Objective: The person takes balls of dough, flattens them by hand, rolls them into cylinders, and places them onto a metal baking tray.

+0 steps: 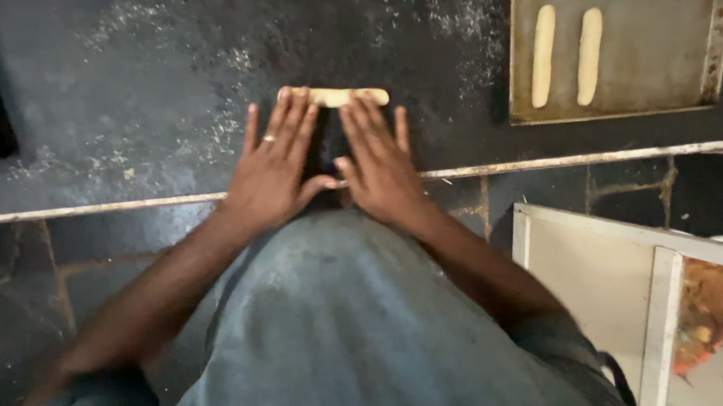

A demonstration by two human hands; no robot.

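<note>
A dark stone worktop (116, 84), dusted with pale flour, is filling the upper view, its worn edge running across. Below it, a dark tiled floor (11, 287) is lying in dim light. A pale framed panel (587, 272) is leaning at lower right.

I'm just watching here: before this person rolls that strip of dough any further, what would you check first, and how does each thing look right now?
1. Both hands on the dough: ok. The left hand and right hand lie flat, fingertips on the dough strip.
2. Dough lies fully on the counter: ok, well back from the front edge.
3. Flour on the counter: ok, a light dusting shows around the strip.
4. Room on the baking tray: ok, only two shaped dough sticks lie on it, side by side.
5. Strip evenly thick: cannot tell, the fingers hide much of it.
6. Ring on the left hand free of dough: cannot tell.
</note>
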